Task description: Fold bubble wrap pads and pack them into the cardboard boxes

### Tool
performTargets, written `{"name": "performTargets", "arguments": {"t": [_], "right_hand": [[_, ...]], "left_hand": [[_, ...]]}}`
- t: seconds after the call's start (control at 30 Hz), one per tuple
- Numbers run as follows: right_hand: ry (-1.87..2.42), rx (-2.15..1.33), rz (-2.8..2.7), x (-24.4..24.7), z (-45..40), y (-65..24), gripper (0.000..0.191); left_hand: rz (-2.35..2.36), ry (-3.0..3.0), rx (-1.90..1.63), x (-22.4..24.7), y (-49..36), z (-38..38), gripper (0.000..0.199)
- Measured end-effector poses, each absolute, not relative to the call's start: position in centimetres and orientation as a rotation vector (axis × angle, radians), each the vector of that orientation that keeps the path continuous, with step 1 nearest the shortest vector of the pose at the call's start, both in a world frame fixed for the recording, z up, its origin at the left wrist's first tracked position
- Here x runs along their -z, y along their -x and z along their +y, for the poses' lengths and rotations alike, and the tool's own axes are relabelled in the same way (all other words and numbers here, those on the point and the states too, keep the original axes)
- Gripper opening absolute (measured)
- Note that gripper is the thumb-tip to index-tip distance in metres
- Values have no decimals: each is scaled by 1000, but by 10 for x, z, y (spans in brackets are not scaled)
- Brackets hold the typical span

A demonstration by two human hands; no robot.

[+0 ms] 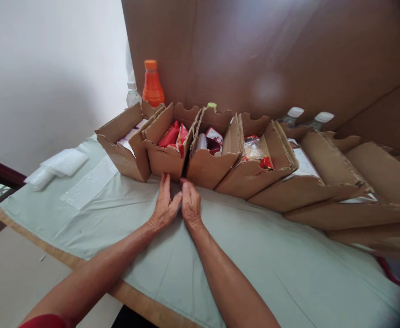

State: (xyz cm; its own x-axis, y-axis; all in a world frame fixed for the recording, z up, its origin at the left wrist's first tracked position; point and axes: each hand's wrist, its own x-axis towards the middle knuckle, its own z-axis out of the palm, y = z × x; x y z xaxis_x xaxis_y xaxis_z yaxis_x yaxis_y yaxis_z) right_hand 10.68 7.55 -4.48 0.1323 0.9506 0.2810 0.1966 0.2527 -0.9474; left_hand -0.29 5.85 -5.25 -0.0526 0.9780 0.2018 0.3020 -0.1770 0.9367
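Observation:
My left hand (165,205) is open, its fingers stretched up against the lower front of a cardboard box (165,163). Beside it, my right hand (190,202) has its fingers extended close together, with the tips at that box's lower right corner, by the gap to the neighbouring cardboard box (205,169). The two thumbs nearly meet. Neither hand shows anything held. Inside the box at my left hand are red shiny packets (170,135). The neighbouring box contains a dark red and white pack (214,139) and something clear.
Several more open cardboard boxes (266,180) continue the row rightward. Another box (127,159) stands at the left end. Behind are an orange bottle (153,86) and clear bottles with white caps (294,113). Bubble wrap (66,162) lies left on the pale green cloth (254,246).

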Motion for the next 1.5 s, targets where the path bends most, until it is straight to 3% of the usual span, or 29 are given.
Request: {"name": "performTargets", "arguments": {"t": [0.3,0.43,0.57,0.77,0.9,1.07,1.3,1.5], "right_hand": [[1247,-856,-1256,40,75,-107,51],[1253,-886,-1233,38,74,-107,55],[1259,-906,-1216,39,73,-106,56],[1264,-917,-1210,40,75,-105,56],[1271,-922,-1219,42,77,-106,55],[1281,-923,-1216,43,78,-105,56],[1252,-912,-1205,43,78,-105,59],[1229,-917,-1204,41,79,-105,61]], "left_hand": [[1355,-1532,-1177,55,1,22,79],[1380,-1624,-1146,45,18,13,66],[1641,-1666,-1365,9,70,29,54],[1951,-2057,-1694,-63,142,53,57],[2064,-2399,-1433,-88,155,74,50],[2025,-2612,-1013,-96,166,106,23],[1993,-2739,-948,-103,172,72,29],[1674,-3072,-743,-124,138,1,26]]}}
